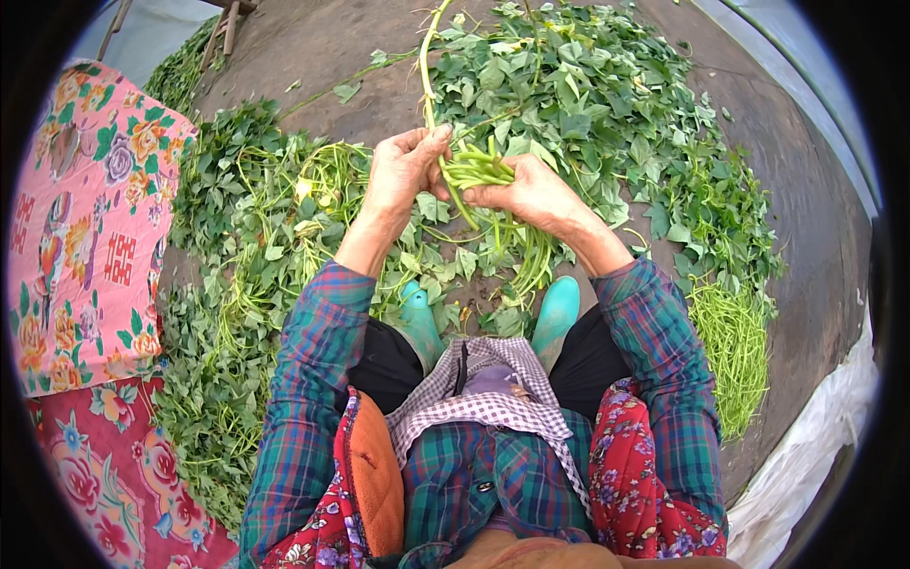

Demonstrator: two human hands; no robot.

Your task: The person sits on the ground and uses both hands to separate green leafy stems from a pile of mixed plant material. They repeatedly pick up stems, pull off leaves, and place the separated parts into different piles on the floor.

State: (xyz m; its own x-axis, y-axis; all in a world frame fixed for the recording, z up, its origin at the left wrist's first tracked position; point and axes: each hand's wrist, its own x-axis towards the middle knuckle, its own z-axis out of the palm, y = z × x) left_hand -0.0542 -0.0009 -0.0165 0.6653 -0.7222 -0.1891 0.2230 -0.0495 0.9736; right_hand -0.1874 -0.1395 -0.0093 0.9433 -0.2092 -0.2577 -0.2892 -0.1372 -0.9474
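Note:
My left hand (409,169) pinches a long pale-green vine stem (426,67) between thumb and fingers. The stem runs up past the top of the picture, with thin rootlets along it. A bundle of green leaf stalks (475,168) sits in my right hand (534,188), cut or snapped ends towards the left hand. Below that hand, the bundle's thinner stalks (532,259) hang down. The two hands are close together, apart by about the bundle's width. Leafy vines (569,92), which look like sweet potato, lie heaped on the ground beyond them.
A pile of stripped stalks (731,348) lies at the right. More leaves and vines (213,341) spread along the left, beside pink floral cloth (92,227) and red floral cloth (121,484). Teal boots (558,313) stand among leaves. White plastic sheeting (803,441) edges the right; a wooden stool (229,28) is top left.

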